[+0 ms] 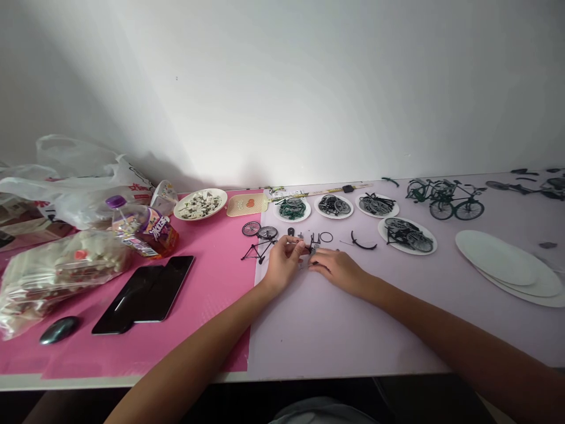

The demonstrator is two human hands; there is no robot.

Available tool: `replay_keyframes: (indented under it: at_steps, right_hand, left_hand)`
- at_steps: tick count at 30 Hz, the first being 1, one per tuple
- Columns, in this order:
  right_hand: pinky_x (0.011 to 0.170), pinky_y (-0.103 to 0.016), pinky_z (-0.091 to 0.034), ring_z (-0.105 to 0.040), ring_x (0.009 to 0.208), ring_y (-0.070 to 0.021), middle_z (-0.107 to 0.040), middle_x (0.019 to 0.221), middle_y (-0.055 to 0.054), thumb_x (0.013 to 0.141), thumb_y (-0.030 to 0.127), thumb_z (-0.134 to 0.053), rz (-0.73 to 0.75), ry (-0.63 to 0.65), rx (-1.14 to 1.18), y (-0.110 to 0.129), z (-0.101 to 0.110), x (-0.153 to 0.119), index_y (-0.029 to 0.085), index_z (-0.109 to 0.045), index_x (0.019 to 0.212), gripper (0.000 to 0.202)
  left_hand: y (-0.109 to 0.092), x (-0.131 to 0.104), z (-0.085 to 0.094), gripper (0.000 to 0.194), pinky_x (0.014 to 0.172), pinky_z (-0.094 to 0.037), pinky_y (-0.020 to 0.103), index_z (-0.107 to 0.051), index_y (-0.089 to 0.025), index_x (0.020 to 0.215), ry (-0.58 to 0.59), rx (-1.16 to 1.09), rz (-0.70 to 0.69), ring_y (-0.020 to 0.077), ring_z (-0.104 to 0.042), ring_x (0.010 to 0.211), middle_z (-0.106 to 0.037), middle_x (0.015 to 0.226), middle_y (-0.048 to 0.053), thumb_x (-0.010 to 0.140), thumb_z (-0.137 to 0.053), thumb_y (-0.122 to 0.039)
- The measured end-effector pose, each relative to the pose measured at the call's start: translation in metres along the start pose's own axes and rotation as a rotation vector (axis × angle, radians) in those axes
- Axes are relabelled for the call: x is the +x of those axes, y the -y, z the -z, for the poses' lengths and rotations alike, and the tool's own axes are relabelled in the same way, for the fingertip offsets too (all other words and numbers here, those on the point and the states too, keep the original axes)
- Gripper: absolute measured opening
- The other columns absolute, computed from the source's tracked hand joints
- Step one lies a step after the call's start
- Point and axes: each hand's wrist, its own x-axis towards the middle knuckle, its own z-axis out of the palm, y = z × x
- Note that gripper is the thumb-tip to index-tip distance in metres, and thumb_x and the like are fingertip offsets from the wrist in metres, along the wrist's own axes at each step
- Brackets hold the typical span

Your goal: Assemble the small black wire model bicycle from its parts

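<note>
Black part pinched in left hand, right hand curled beside it, its grip unclear

White characters on the bottle, red print on the plastic bag, none legible.

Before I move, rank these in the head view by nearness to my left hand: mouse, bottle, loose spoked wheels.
From your left hand:
1. loose spoked wheels, just beyond, leftward
2. bottle, farther left
3. mouse, far left, lower in view

A pale wall rises behind a pink-and-lilac table.
</note>
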Motion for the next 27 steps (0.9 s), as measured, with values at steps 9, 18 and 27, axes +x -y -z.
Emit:
replay_keyframes:
  at_steps: [9, 18, 27]
  right_hand:
    - [0.075, -0.031, -0.048, -0.065, 0.092, -0.0215, -0.069, 0.097, -0.005, 0.100, 0.025, -0.061, -0.039, 0.076, 0.021, 0.005, 0.007, 0.001, 0.024, -0.067, 0.096, 0.008]
    - [0.077, -0.032, -0.048, -0.065, 0.094, -0.0219, -0.070, 0.097, -0.004, 0.100, 0.023, -0.059, -0.063, 0.108, 0.062, 0.006, 0.012, 0.001, 0.024, -0.067, 0.095, 0.009]
    - [0.070, -0.028, -0.047, -0.065, 0.087, -0.0187, -0.064, 0.096, -0.004, 0.100, 0.017, -0.053, -0.044, 0.101, 0.096, 0.008, 0.010, 0.001, 0.022, -0.062, 0.094, 0.013]
  left_hand:
    - [0.002, 0.003, 0.001, 0.045, 0.065, -0.055, 0.026, -0.055, -0.017, 0.100, 0.023, -0.024, 0.012, 0.0205, -0.077, 0.082, -0.077, 0.093, 0.010, 0.087, -0.071, -0.058]
    - [0.002, 0.003, 0.002, 0.047, 0.061, -0.053, 0.024, -0.055, -0.017, 0.099, 0.026, -0.029, 0.023, 0.0180, -0.075, 0.074, -0.076, 0.093, 0.009, 0.085, -0.071, -0.059]
    - [0.002, 0.004, 0.002, 0.045, 0.059, -0.053, 0.023, -0.065, -0.014, 0.109, 0.018, 0.019, 0.015, 0.0161, -0.073, 0.070, -0.076, 0.081, 0.007, 0.088, -0.070, -0.054]
